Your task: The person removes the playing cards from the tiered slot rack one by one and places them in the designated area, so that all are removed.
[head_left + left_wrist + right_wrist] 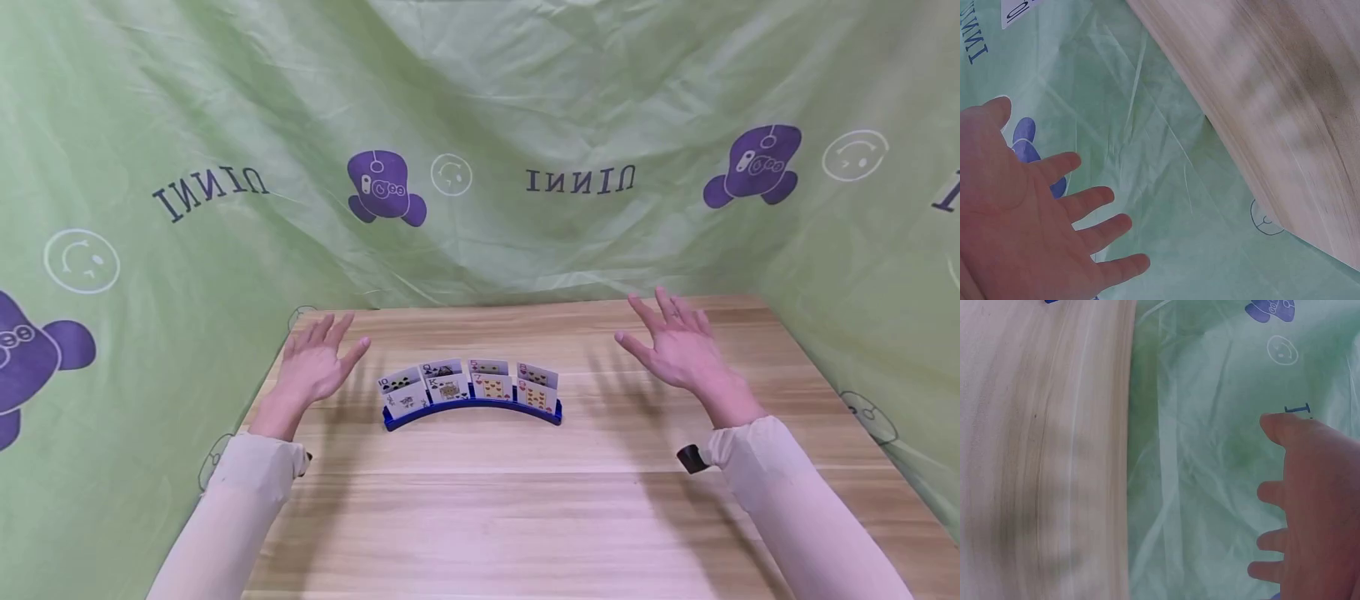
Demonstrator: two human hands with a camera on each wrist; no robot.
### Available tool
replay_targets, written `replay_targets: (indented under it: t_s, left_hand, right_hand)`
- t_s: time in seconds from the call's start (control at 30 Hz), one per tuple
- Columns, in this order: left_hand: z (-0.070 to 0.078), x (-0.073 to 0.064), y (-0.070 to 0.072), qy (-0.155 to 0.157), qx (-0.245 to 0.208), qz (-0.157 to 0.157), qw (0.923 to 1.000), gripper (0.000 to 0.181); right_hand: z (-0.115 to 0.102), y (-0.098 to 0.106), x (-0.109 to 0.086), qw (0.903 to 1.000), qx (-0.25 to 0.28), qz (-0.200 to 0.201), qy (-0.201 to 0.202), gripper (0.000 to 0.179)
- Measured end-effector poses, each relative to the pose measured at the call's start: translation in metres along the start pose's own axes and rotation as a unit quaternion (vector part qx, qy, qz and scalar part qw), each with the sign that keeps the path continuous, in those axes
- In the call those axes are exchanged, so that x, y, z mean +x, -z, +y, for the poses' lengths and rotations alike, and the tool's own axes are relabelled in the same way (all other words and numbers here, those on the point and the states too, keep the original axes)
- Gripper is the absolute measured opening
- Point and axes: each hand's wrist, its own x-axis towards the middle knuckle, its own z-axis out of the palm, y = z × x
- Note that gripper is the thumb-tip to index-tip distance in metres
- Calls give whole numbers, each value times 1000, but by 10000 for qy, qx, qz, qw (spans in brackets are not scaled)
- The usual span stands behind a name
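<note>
Blue and curved, the card holder (472, 403) runs crosswise, just right of the nearer left hand (315, 368), farther from the right hand (684, 357); both hands' fingers (1092, 202) spread wide, holding nothing.

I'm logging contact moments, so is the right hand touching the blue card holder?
Apart. The head view shows it: a stretch of wooden tabletop is visible between the right hand and the nearest end of the blue card holder.
</note>
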Motion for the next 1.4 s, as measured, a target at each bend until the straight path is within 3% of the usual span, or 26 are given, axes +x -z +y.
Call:
replay_targets:
  t_s: [0.57,1.17,1.4]
  left_hand:
    - [-5,-3,4,-37,159,184,9997,83]
    - [-11,-6,2,10,-102,284,9995,72]
    - [-13,-7,3,-126,-203,454,9987,62]
  right_hand:
    - [-2,3,-2,9997,74,-186,159,79]
    - [-1,-3,-3,9990,325,-81,312,74]
    - [-1,-5,-2,9986,386,-51,351,74]
